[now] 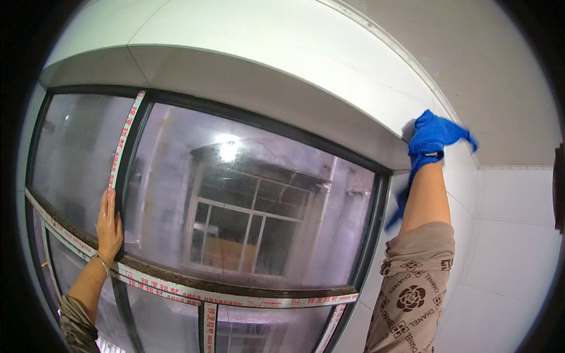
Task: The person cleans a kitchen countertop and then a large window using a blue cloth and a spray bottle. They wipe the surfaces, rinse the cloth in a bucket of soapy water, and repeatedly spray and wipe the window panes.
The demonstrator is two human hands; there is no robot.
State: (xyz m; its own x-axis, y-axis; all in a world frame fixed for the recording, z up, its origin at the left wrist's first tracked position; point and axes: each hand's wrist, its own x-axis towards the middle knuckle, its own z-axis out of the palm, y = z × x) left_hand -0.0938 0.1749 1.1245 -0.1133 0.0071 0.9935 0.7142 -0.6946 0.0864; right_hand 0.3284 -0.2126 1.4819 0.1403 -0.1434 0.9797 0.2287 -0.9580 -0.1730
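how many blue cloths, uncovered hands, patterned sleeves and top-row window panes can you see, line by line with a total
Blue cloth: 1
Uncovered hand, the left hand: 1
Patterned sleeves, left sleeve and right sleeve: 2
Top-row window panes, small left pane and large right pane: 2
Total: 6

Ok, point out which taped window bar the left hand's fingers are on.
The upright bar between the upper panes, under the left hand; the other taped bars run crosswise or stand lower.

Crumpled blue cloth (430, 132) against white wall (376, 82)
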